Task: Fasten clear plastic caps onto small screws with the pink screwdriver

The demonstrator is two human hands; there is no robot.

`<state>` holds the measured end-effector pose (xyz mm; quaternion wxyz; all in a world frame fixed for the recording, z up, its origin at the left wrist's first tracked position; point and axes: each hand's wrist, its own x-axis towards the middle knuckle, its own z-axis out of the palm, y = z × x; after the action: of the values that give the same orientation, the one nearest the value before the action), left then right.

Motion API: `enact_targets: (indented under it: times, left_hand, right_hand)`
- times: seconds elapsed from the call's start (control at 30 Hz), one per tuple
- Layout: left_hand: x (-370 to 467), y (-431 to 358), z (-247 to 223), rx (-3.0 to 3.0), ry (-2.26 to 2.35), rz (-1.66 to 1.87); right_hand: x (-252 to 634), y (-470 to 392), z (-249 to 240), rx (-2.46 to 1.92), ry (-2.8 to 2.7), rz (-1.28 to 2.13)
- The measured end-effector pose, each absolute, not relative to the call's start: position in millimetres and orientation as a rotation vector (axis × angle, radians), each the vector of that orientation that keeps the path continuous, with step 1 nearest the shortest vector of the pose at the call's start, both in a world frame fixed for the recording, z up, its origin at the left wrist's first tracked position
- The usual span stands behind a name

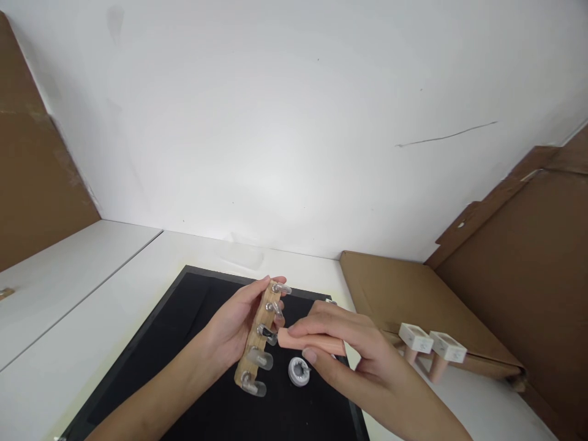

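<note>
A narrow wooden bar with several clear, nail-shaped tips along it is tilted in my left hand, whose fingers wrap round its far side. The middle tip has a dark patch on it. Between the thumb and fingers of my right hand lies a peach-coloured cylinder, its left end close beside the middle tip; whether they touch I cannot tell. Below the cylinder, a small round white container with a ridged inside sits on the black mat.
Two peach handles with white square ends stand at the right, by a flat cardboard box. A translucent piece lies behind the mat. Cardboard panels flank the white table.
</note>
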<state>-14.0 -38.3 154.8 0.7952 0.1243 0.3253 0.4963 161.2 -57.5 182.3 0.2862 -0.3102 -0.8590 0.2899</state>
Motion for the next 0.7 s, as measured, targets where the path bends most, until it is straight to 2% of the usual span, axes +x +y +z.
enact_targets:
  times: [0.53, 0.7]
  left_hand:
    - [-18.2, -31.3, 140.6, 0.202, 0.681, 1.089]
    - [-21.5, -26.1, 136.8, 0.161, 0.608, 1.232]
  right_hand:
    - [162.7, -60.1, 184.4, -0.797, -2.193, 0.695]
    - [162.6, -56.8, 182.5, -1.035, -2.087, 0.669]
